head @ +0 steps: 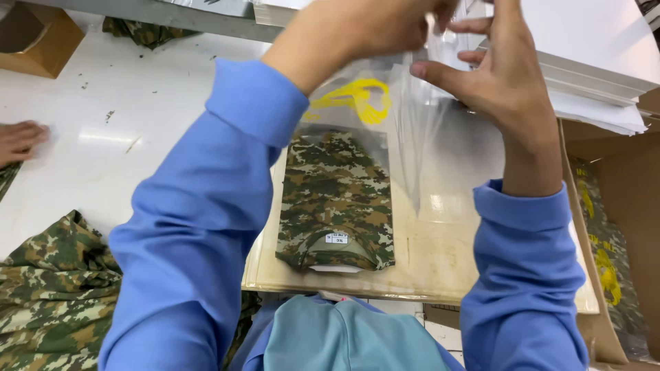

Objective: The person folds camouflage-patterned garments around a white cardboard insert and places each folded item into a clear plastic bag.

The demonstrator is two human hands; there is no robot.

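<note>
Your left hand (pixel 357 27) and right hand (pixel 505 75) both pinched the clear plastic bag (pixel 405 117), held above the surface (pixel 124 117). Below lay the folded camouflage shirt (pixel 337 199), its long axis running away from you and its collar toward you.

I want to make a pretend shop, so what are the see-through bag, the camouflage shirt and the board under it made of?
The bag looks like thin clear plastic film: glossy, creased, and you can see through it. The folded camouflage shirt looks like soft knit cloth with a matte print, though the fibre can't be told. The board beneath it looks stiff and pale with a slight shine, perhaps coated card or plastic. Both hands, left and right, hold the bag.
</note>
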